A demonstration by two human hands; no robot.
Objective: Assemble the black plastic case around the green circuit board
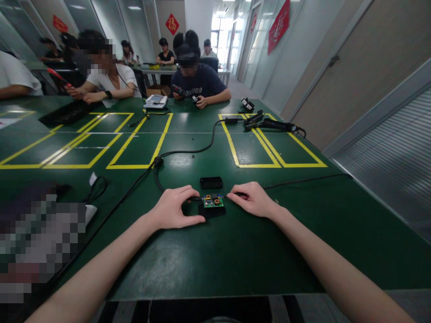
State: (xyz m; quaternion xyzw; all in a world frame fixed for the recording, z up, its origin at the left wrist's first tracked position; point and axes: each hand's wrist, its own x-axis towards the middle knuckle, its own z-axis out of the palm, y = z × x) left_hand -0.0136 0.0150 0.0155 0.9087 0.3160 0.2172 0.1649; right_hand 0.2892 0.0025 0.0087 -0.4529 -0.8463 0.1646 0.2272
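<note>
A small green circuit board (pixel 213 202) with copper coils lies between my two hands, its lower edge over a black casing half (pixel 211 211) on the table. Black cables run to the board from both sides. My left hand (pixel 175 207) is at the left end, thumb stretched out and apart from the fingers, whose tips rest by the left black cable (pixel 194 198). My right hand (pixel 253 200) pinches the cable on the board's right side, close to its thin wires (pixel 220 196). Just behind the board is another black casing half (pixel 211 182), lying apart.
A long black cable (pixel 188 151) crosses the green table (pixel 208 264) to a black inline box (pixel 231 120) and black tools (pixel 274 124). Yellow tape (pixel 161 140) marks rectangles. A pixelated item (pixel 43 251) lies at left. Co-workers sit opposite, one person (pixel 202 80) holding parts.
</note>
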